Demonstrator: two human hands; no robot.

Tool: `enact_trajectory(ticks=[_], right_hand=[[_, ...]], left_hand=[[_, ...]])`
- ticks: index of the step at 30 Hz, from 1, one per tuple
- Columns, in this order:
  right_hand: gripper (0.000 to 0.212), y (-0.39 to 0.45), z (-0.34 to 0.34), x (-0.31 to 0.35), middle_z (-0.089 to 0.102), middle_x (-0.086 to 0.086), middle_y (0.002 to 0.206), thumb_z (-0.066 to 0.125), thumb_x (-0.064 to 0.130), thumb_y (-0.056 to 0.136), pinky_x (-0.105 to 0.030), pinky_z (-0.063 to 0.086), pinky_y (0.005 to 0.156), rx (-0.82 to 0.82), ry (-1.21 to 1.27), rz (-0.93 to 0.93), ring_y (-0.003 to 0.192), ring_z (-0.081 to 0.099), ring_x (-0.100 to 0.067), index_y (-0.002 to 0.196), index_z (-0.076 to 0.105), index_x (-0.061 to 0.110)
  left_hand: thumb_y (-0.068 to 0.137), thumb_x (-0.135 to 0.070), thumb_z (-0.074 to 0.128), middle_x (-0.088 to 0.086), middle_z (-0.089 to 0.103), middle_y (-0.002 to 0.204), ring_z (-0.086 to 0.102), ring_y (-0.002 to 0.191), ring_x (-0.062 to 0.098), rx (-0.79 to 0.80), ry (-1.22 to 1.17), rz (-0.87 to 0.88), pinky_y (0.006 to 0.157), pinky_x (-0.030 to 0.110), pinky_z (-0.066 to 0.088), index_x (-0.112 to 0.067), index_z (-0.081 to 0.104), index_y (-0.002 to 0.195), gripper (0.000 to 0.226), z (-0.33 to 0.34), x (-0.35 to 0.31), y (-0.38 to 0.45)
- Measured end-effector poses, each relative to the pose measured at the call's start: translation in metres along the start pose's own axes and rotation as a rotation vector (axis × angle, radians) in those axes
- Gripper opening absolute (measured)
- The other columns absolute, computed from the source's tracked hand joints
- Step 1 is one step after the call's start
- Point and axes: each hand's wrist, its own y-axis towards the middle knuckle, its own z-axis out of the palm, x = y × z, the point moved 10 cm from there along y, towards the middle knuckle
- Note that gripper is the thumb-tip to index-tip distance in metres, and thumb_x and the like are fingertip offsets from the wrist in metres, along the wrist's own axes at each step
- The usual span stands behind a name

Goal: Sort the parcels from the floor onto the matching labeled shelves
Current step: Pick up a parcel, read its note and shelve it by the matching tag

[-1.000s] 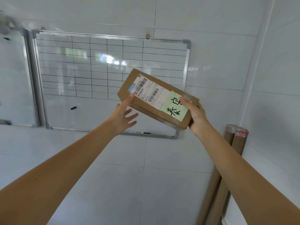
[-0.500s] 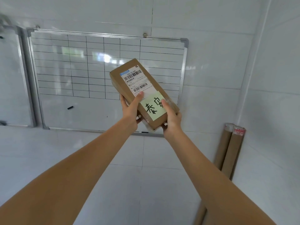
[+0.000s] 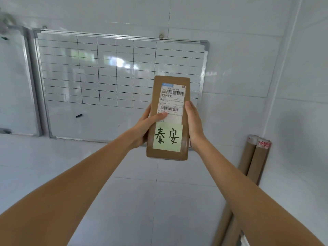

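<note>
Both hands hold one brown parcel (image 3: 170, 119) up in the air — the left hand (image 3: 144, 127) wraps its side with the thumb pressed on the white shipping label (image 3: 173, 102), and the right hand (image 3: 193, 125) grips the other side. A green sticky note (image 3: 167, 137) on the front shows two big written characters. This looks like the reading step. Next comes finding the shelf with the same name — no shelf shows in view, so a turn seems needed. Behind the parcel hangs a whiteboard (image 3: 106, 77) on the tiled wall, and cardboard tubes (image 3: 255, 157) lean in the corner
</note>
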Motion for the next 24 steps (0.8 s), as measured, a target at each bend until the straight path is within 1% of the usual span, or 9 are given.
enact_trajectory(ticks=[2, 4, 6, 9, 11, 14, 16, 19, 24], right_hand=[[0.048, -0.002, -0.001, 0.002, 0.074, -0.006, 0.127, 0.056, 0.044, 0.103, -0.035, 0.06, 0.088, -0.029, 0.059, -0.029, 0.11, 0.074, -0.023, 0.145, 0.054, 0.021], [0.049, -0.003, -0.003, 0.006, 0.076, -0.006, 0.123, 0.061, 0.044, 0.1, -0.037, 0.061, 0.09, -0.056, 0.077, -0.047, 0.109, 0.075, -0.024, 0.142, 0.058, 0.02], [0.06, -0.006, -0.003, 0.01, 0.076, -0.005, 0.125, 0.065, 0.049, 0.092, -0.042, 0.059, 0.099, -0.064, 0.101, -0.058, 0.112, 0.074, -0.024, 0.143, 0.059, 0.019], [0.055, -0.011, -0.003, 0.013, 0.077, -0.005, 0.122, 0.065, 0.047, 0.092, -0.044, 0.059, 0.1, -0.047, 0.125, -0.064, 0.111, 0.074, -0.025, 0.14, 0.062, 0.02], [0.043, -0.014, -0.005, 0.012, 0.078, -0.005, 0.118, 0.062, 0.041, 0.099, -0.039, 0.061, 0.092, -0.038, 0.158, -0.062, 0.107, 0.076, -0.024, 0.135, 0.064, 0.019], [0.038, -0.022, -0.006, 0.009, 0.078, -0.005, 0.115, 0.057, 0.036, 0.103, -0.029, 0.06, 0.08, -0.028, 0.192, -0.05, 0.101, 0.076, -0.02, 0.135, 0.063, 0.016], [0.041, -0.028, -0.005, 0.005, 0.076, -0.006, 0.121, 0.055, 0.036, 0.104, -0.032, 0.06, 0.084, -0.011, 0.19, -0.035, 0.109, 0.074, -0.024, 0.141, 0.058, 0.018], [0.054, -0.039, -0.001, -0.002, 0.07, -0.005, 0.134, 0.054, 0.037, 0.105, -0.042, 0.059, 0.1, 0.036, 0.205, -0.024, 0.118, 0.072, -0.023, 0.156, 0.04, 0.026], [0.059, -0.067, 0.005, -0.009, 0.064, -0.005, 0.144, 0.052, 0.038, 0.102, -0.049, 0.053, 0.109, 0.095, 0.24, -0.061, 0.127, 0.067, -0.023, 0.158, 0.038, 0.027]], left_hand=[[0.094, -0.035, 0.064, 0.002, 0.074, 0.113, 0.076, 0.091, 0.022, -0.007, 0.015, 0.018, 0.068, 0.038, 0.062, -0.035, 0.042, 0.142, 0.053, 0.007, -0.006, -0.001], [0.101, -0.047, 0.044, 0.002, 0.078, 0.1, 0.076, 0.081, 0.019, -0.014, -0.01, 0.022, 0.063, 0.032, 0.061, -0.025, 0.056, 0.13, 0.039, 0.012, -0.01, -0.004], [0.103, -0.054, 0.025, -0.002, 0.079, 0.088, 0.076, 0.073, 0.016, -0.012, -0.031, 0.017, 0.059, 0.027, 0.059, -0.025, 0.066, 0.111, 0.051, 0.014, -0.008, -0.002], [0.103, -0.056, 0.017, -0.005, 0.079, 0.085, 0.076, 0.074, 0.014, -0.009, -0.017, 0.067, 0.059, 0.025, 0.059, -0.026, 0.066, 0.106, 0.058, 0.017, -0.016, -0.003], [0.105, -0.053, 0.016, -0.006, 0.079, 0.094, 0.076, 0.084, 0.013, -0.021, -0.001, 0.124, 0.066, 0.026, 0.06, -0.028, 0.064, 0.113, 0.054, 0.018, -0.026, -0.005], [0.107, -0.046, 0.019, 0.0, 0.064, 0.134, 0.066, 0.117, 0.018, -0.007, 0.04, 0.241, 0.093, 0.034, 0.057, -0.032, 0.039, 0.146, 0.045, 0.021, -0.036, -0.009], [0.107, -0.046, 0.02, 0.002, 0.057, 0.143, 0.062, 0.123, 0.02, 0.026, 0.032, 0.225, 0.097, 0.036, 0.055, -0.035, 0.024, 0.155, 0.049, 0.025, -0.03, -0.012], [0.107, -0.044, 0.02, 0.005, 0.061, 0.139, 0.068, 0.114, 0.018, 0.043, 0.015, 0.206, 0.084, 0.029, 0.06, -0.03, 0.031, 0.154, 0.05, 0.025, -0.024, -0.024], [0.107, -0.043, 0.022, 0.001, 0.054, 0.147, 0.058, 0.129, 0.021, 0.037, -0.004, 0.232, 0.107, 0.041, 0.047, -0.034, 0.022, 0.156, 0.05, 0.02, -0.017, -0.054]])
